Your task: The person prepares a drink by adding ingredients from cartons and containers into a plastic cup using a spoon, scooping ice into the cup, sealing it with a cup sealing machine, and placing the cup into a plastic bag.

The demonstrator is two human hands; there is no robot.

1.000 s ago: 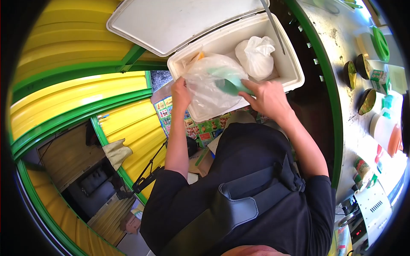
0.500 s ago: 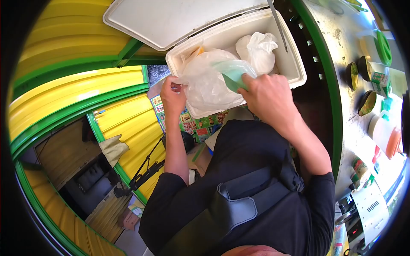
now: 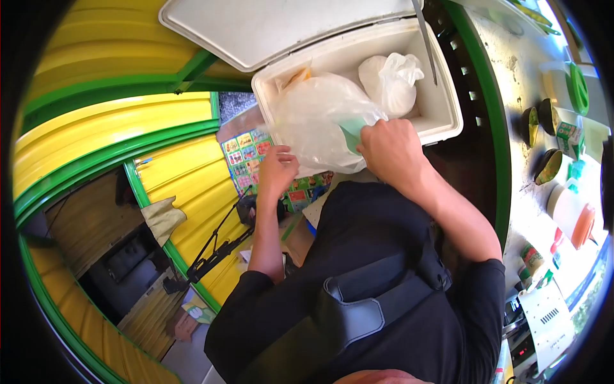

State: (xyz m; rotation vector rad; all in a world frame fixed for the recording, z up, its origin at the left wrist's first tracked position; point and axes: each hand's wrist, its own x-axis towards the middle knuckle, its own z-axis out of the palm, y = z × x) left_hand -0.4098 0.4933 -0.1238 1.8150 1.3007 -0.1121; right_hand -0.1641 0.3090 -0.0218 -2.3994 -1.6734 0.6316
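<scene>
A large clear plastic bag (image 3: 313,121) bulges inside the white cooler box (image 3: 455,118) and hangs over its near rim. My left hand (image 3: 278,171) is closed at the bag's near left side, fingers curled against the plastic. At the bag's right side, my right hand (image 3: 393,150) is a fist around the end of a pale green plastic piece (image 3: 351,133). Most of that piece lies under the clear plastic, so its full shape is hidden. A knotted white plastic bag (image 3: 391,86) sits in the cooler's right half.
The cooler's lid (image 3: 281,29) stands open at the back, beside a metal bar (image 3: 425,41). Dark, cut avocado-like halves (image 3: 549,166) and a green-lidded container (image 3: 577,89) are on the counter at right. A yellow corrugated wall (image 3: 185,217) is at left.
My left hand has moved down and right along the bag, away from the upper left edge. My right hand has shifted slightly down, and less of the green piece shows.
</scene>
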